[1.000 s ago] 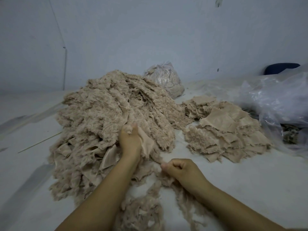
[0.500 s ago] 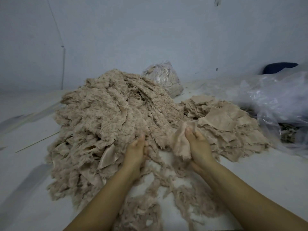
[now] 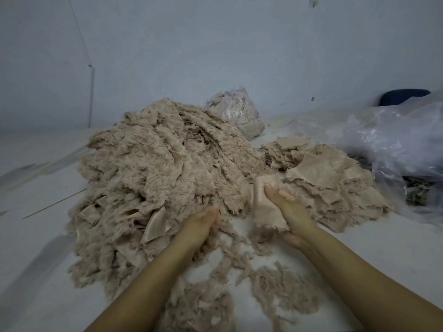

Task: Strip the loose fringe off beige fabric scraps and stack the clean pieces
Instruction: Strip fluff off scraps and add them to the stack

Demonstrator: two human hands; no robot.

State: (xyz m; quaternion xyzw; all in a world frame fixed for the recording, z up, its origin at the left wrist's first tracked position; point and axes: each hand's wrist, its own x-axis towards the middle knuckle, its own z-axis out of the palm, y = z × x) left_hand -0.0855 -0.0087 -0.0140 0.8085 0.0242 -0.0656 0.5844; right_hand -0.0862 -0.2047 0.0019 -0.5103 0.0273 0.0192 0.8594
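A beige fabric scrap (image 3: 266, 207) is hanging upright in the right hand (image 3: 291, 213), held just above the white counter (image 3: 383, 240) between the two heaps. The right hand's fingers (image 3: 275, 191) are lying along the scrap's right face, the thumb apparently sitting behind it, so the piece is being pinched; its lower edge is looking ragged, with short threads trailing. The left hand (image 3: 201, 224) is reaching into the near edge of the big pile of fringed scraps (image 3: 153, 173), fingertips buried in the fluff; whether those fingers are grasping anything I cannot tell, as the pile is covering them.

The big pile is occupying the left and centre of the counter, shaggy on top, with a few smooth satin-like faces showing at its lower left. To the right of the held scrap, the stack of cleaner pieces (image 3: 330, 185) is lying lower and flatter, one smooth piece tilted on top. Loose pulled fringe (image 3: 275, 288) is lying in clumps on the counter between and beneath the forearms.

Behind the big pile, a clear plastic bag of beige material (image 3: 236, 111) is sitting against the pale wall (image 3: 215, 44). At far right, a large crumpled plastic sheet (image 3: 398, 144) is covering some darker scraps, and a dark blue object (image 3: 402, 95) is showing behind it. A thin stick (image 3: 55, 203) is lying on the counter at left
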